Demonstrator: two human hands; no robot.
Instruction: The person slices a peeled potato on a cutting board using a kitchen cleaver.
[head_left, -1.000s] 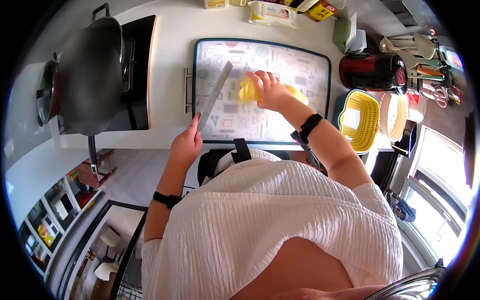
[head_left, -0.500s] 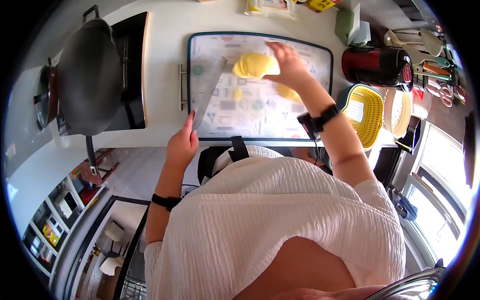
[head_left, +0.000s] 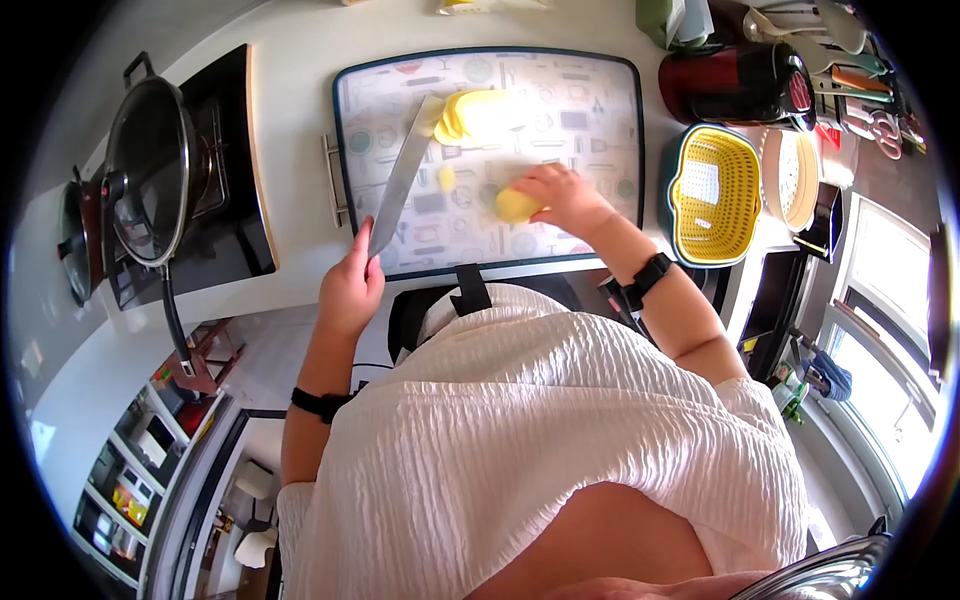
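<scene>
While my left hand (head_left: pixel 350 288) is wrapped around a knife (head_left: pixel 405 180), my right hand (head_left: pixel 560 200) holds a yellow lump (head_left: pixel 516 206) with bent fingers. Past both hands, yellow slices (head_left: pixel 464 116) sit by the knife's tip. Right of them stands a yellow basket (head_left: pixel 744 200); left, a black stove (head_left: pixel 245 235).

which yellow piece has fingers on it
The rounded chunk, under the right hand; the sliced pile beside the knife and the small bit have no fingers on them.
</scene>
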